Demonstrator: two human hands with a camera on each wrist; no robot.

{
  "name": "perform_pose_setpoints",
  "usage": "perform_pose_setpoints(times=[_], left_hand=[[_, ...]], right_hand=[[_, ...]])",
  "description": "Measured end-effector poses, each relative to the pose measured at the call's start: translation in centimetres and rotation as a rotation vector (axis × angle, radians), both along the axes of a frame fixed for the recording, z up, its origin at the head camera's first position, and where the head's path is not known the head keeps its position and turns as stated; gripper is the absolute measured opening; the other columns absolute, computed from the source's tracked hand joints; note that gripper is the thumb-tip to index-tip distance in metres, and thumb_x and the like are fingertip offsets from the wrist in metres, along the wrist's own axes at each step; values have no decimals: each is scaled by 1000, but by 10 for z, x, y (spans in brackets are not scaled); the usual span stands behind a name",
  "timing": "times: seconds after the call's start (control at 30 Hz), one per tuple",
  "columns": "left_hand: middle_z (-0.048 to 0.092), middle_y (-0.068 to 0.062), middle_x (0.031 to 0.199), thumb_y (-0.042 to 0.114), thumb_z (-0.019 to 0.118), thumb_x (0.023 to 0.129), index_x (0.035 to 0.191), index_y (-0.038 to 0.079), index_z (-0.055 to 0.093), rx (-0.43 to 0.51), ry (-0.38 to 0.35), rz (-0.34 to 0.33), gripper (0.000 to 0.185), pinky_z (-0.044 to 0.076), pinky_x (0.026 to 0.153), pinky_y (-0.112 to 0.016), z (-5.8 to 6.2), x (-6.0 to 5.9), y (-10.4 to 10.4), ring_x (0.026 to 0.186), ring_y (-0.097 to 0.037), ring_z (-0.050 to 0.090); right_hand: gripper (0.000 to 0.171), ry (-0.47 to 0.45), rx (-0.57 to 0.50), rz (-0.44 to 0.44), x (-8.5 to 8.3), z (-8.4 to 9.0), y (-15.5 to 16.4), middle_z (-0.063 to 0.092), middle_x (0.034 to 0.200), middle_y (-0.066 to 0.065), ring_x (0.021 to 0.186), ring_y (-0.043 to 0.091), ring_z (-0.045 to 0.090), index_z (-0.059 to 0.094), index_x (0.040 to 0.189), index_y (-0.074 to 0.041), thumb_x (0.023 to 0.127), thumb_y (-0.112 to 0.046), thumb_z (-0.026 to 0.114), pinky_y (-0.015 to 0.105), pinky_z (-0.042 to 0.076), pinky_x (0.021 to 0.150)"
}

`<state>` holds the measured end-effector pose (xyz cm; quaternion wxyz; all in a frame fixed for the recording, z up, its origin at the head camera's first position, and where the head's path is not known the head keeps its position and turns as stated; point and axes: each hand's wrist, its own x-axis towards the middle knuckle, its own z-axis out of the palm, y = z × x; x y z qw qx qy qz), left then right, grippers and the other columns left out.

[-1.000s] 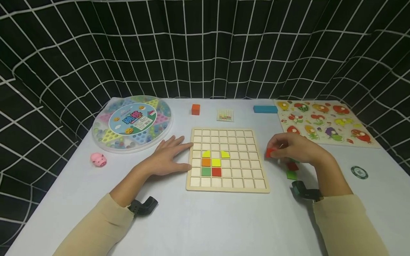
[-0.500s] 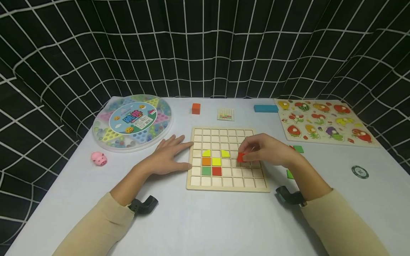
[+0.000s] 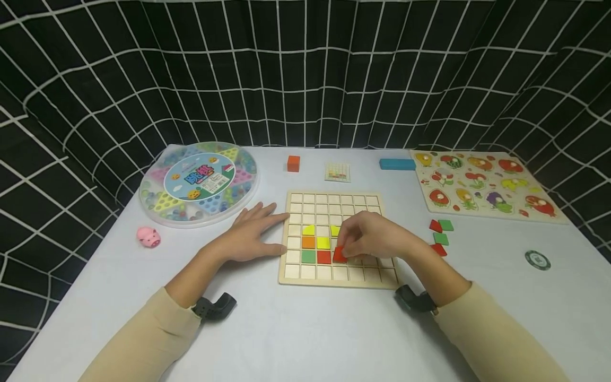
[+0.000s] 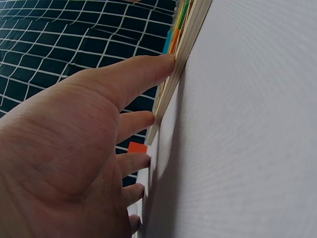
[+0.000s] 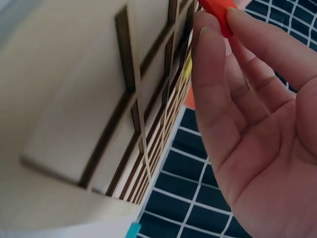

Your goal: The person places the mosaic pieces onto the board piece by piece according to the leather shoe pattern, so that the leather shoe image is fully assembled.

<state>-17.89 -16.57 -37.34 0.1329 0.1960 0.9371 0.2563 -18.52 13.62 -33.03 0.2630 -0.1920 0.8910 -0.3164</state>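
Observation:
My right hand [image 3: 374, 236] pinches a red tile [image 3: 339, 254] between thumb and fingertips, over the wooden grid board [image 3: 315, 199]. That tile is just right of another red tile [image 3: 324, 257] lying in the grid. In the right wrist view the pinched piece [image 5: 218, 12] is partly cut off at the top. Left of it on the board are a green tile [image 3: 308, 257], an orange tile [image 3: 308, 242], a yellow square [image 3: 323, 243] and two curved-edge yellow pieces. My left hand [image 3: 248, 233] lies with fingers spread, thumb and a finger touching the board's left edge.
Loose red and green tiles [image 3: 441, 239] lie right of the board. Behind it are a small pattern card [image 3: 337, 172], an orange cube [image 3: 293, 163] and a blue block [image 3: 398, 164]. A round marble-game box [image 3: 199, 183], pink pig [image 3: 148, 237], fruit puzzle [image 3: 487, 183] and green chip [image 3: 537, 260] surround it.
My right hand has carried the red tile leftward from beside the board's right edge to over its lower middle cells. My left hand stays at the board's left edge.

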Motion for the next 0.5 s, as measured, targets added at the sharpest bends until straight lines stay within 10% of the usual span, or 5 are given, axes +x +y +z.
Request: perform_pose_setpoints(times=[0.5], left_hand=[[22, -15, 172, 50, 72, 89, 158, 23, 44, 9, 3, -1, 79, -1, 129, -62, 1, 1, -1, 161, -41, 5]], right_hand=[[13, 166, 133, 28, 9, 0, -10, 69, 78, -4, 85, 18, 59, 78, 85, -19, 88, -7, 80, 29, 51, 74]])
